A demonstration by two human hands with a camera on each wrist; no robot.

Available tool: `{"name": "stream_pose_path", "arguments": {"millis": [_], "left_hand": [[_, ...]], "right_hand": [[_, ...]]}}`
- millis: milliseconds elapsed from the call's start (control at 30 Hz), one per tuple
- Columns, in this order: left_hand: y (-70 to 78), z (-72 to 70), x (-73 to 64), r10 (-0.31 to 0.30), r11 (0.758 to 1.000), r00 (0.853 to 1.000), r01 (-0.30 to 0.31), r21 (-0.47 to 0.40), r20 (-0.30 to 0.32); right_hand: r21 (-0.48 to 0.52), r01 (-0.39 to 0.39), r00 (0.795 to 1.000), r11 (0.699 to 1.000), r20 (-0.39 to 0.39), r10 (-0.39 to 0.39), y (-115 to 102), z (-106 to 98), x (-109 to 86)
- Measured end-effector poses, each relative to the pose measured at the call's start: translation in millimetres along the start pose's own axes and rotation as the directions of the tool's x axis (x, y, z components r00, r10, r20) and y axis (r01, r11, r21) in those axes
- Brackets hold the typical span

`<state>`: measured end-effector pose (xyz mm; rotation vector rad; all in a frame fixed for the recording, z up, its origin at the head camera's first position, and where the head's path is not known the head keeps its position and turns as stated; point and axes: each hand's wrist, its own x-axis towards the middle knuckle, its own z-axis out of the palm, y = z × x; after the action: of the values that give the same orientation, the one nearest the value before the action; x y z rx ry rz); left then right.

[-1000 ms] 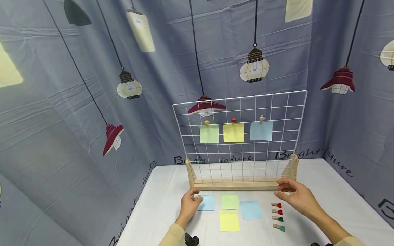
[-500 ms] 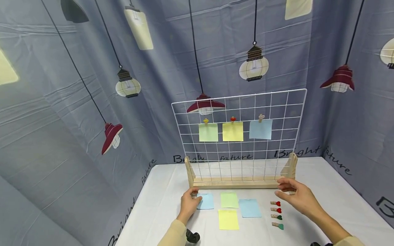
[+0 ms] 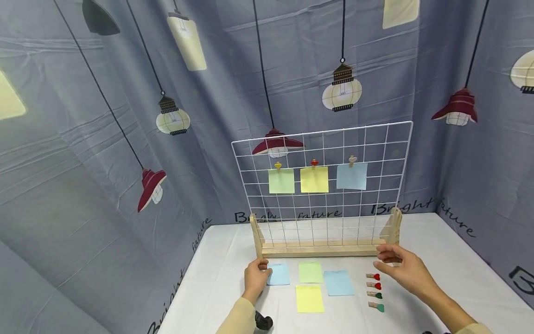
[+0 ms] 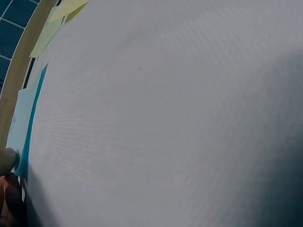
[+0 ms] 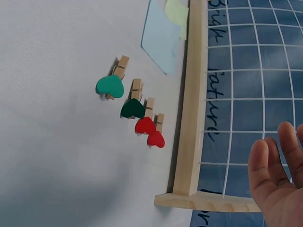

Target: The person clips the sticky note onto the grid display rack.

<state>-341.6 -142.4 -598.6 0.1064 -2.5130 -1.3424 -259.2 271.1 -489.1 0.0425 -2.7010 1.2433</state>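
My left hand is at the left edge of a light blue sticky note on the table. In the left wrist view the thumb lies on the note's corner with fingers curled under it, pinching it. To its right lie a green note, a second blue note and a yellow note. My right hand hovers with relaxed, empty fingers near the rack's right foot. Several small wooden clothespins with hearts lie left of it: a red one, a dark green one and a teal one among them.
A white wire grid stands in a wooden base behind the notes. Clipped on it hang a green note, a yellow note and a blue note. A lamp-print curtain surrounds the white table.
My left fingers have closed on the blue note's left edge, the hand dropping slightly. The right hand stays nearly in place. The head view has shifted a little.
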Motion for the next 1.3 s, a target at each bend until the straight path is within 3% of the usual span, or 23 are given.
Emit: {"name": "stream_pose_path", "arguments": {"millis": [300,733,1000,1300], "left_hand": [[-1.1,2.0,1.1,0.019,0.998,1.0,-0.018,0.057,-0.017],[-3.8,1.2,4.3,-0.008,0.999,1.0,0.008,-0.032,-0.007],[-7.2,3.1,2.3,0.007,0.998,0.999,-0.009,-0.055,-0.043],[0.5,-3.6,-4.1,-0.01,0.997,0.997,0.003,-0.082,-0.079]], "right_hand": [[0.002,0.0,1.0,1.0,0.003,0.0,6.2,-0.3,-2.5],[0.009,-0.005,1.0,1.0,0.009,0.005,13.6,1.9,0.2],[0.063,-0.044,0.998,0.997,0.041,0.041,18.8,8.0,1.9],[0.069,-0.044,0.998,0.997,0.048,0.041,21.4,12.6,6.3]]}}
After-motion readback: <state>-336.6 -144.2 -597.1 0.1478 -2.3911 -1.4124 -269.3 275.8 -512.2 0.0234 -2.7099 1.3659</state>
